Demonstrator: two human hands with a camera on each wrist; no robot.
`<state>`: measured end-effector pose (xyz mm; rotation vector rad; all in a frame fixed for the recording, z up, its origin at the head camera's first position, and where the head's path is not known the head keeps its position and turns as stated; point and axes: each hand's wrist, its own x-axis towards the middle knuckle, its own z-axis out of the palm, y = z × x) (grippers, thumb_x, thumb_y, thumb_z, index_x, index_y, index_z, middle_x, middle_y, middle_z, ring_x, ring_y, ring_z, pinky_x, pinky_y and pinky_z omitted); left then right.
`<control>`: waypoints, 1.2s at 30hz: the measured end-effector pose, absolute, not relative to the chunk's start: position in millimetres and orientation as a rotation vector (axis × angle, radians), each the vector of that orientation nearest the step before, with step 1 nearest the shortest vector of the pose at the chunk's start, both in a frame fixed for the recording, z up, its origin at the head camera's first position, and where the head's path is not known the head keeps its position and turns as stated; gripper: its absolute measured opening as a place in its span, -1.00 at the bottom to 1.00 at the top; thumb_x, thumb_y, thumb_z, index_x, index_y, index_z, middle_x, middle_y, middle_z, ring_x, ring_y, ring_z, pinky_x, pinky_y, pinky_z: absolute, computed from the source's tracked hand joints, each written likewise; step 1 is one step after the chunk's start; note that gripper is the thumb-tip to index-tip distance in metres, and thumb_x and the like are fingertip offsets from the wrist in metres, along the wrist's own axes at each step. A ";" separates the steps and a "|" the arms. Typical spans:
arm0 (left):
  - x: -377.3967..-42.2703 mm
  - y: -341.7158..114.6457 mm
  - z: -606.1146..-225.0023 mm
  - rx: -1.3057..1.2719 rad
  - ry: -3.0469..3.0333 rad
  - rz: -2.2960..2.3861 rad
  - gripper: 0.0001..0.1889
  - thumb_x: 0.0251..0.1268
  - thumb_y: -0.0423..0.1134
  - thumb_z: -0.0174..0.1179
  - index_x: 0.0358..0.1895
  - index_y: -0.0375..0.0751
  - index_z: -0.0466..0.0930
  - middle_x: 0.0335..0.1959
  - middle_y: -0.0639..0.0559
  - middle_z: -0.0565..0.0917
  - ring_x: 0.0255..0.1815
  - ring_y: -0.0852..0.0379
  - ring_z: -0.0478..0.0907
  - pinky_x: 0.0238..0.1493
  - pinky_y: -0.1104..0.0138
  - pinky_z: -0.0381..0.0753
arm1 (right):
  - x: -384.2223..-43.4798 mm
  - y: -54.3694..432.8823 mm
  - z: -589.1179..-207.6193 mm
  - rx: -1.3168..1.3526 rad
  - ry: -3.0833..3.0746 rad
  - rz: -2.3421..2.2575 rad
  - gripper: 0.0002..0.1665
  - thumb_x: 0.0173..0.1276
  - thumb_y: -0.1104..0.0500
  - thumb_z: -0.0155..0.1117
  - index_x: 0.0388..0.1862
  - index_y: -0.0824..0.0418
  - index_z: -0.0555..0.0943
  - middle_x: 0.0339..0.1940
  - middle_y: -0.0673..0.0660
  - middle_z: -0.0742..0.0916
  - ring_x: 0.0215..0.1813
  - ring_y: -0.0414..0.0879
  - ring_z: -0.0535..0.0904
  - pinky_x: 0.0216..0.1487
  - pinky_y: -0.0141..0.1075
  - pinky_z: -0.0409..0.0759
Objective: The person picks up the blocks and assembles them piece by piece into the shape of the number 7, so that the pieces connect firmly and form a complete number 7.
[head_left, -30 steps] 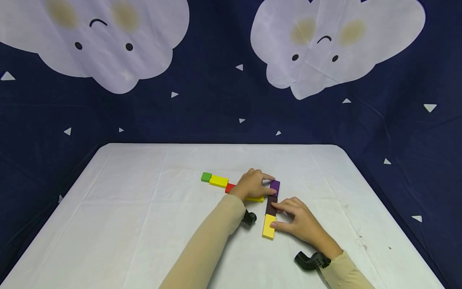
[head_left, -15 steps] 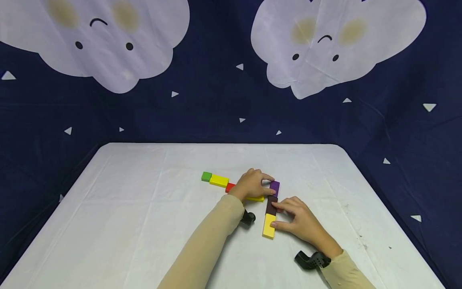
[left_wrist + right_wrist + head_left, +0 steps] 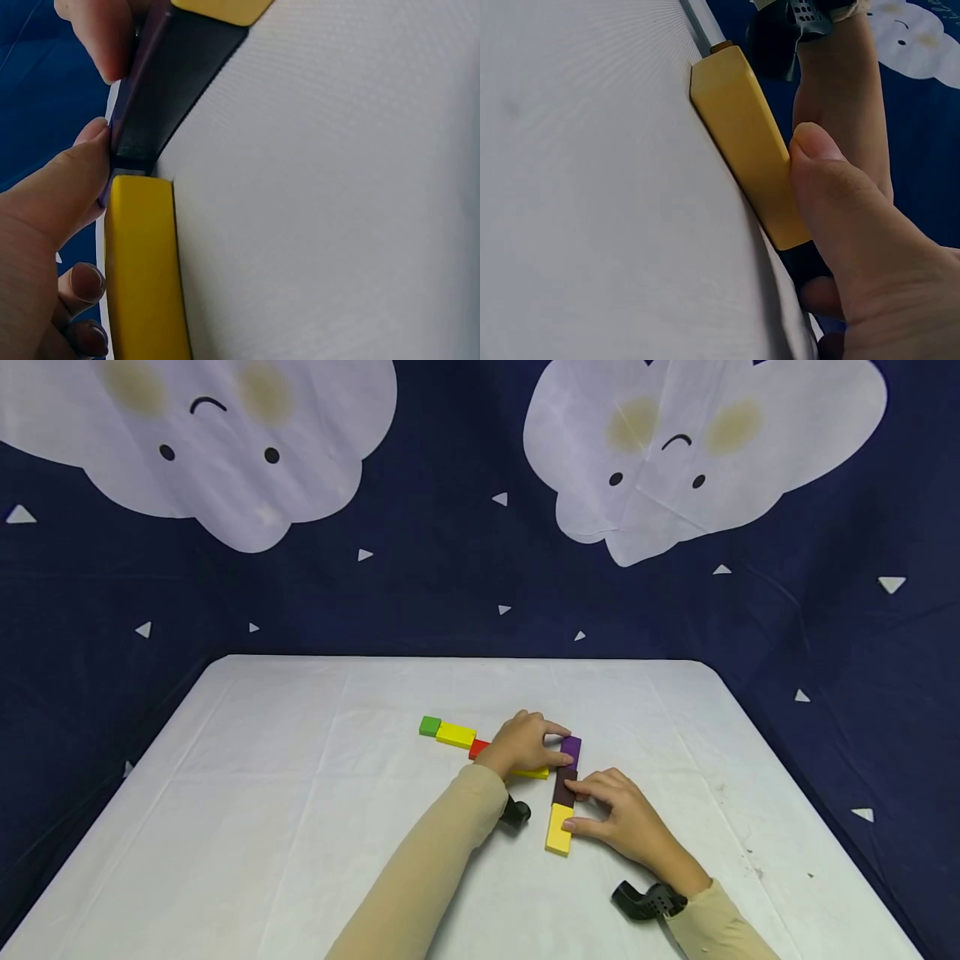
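Note:
Several coloured blocks lie on the white table. My left hand (image 3: 519, 745) reaches across and pinches the purple block (image 3: 573, 747) between thumb and finger. Below it, end to end, come a dark brown block (image 3: 565, 787) and a yellow block (image 3: 558, 831). My right hand (image 3: 624, 818) is at their right side, a finger touching the brown block and the thumb (image 3: 817, 146) resting against the yellow one. Another yellow block (image 3: 146, 262) runs under my left hand, its end close to the brown block's side in the left wrist view.
Leftward, the second row continues with a red block (image 3: 477, 749), a yellow block (image 3: 455, 735) and a green block (image 3: 430, 726); my left hand hides part of it. A white cloth covers the table (image 3: 247, 793). Behind hangs a dark blue backdrop (image 3: 442, 585) with clouds.

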<state>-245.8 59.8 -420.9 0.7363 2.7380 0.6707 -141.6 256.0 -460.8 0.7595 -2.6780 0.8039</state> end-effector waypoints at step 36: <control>-243.5 39.0 -418.6 0.731 2.735 0.710 -0.44 0.26 0.23 0.26 0.32 0.26 0.53 0.22 0.08 0.57 0.18 0.12 0.41 0.32 0.20 0.39 | -141.7 255.3 -463.1 0.767 -2.637 0.783 -0.36 -0.02 -0.14 0.62 0.06 0.05 0.72 -0.21 -0.23 0.67 -0.09 -0.33 0.46 -0.05 -0.30 0.44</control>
